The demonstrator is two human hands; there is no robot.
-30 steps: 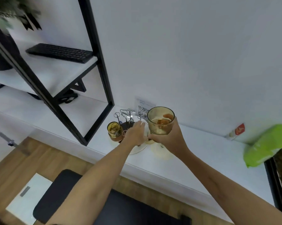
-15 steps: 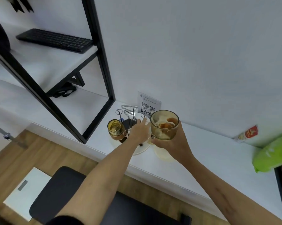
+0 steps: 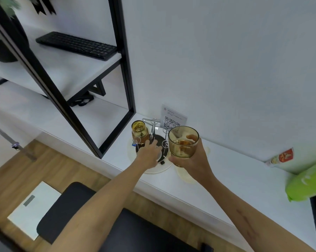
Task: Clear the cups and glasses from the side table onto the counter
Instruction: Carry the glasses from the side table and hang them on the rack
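Single head-worn view, wide-angle, tilted. Looks forward and down over both outstretched forearms onto white worktop (image 3: 244, 180) against wall. Black-framed shelf (image 3: 124, 70) upper left, wood floor (image 3: 11, 171) lower left. Close range; edges curve.

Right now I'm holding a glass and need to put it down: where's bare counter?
Free: the white counter between the right hand and the green bag. Crowded: the wire cup rack, the amber cup and the left hand.
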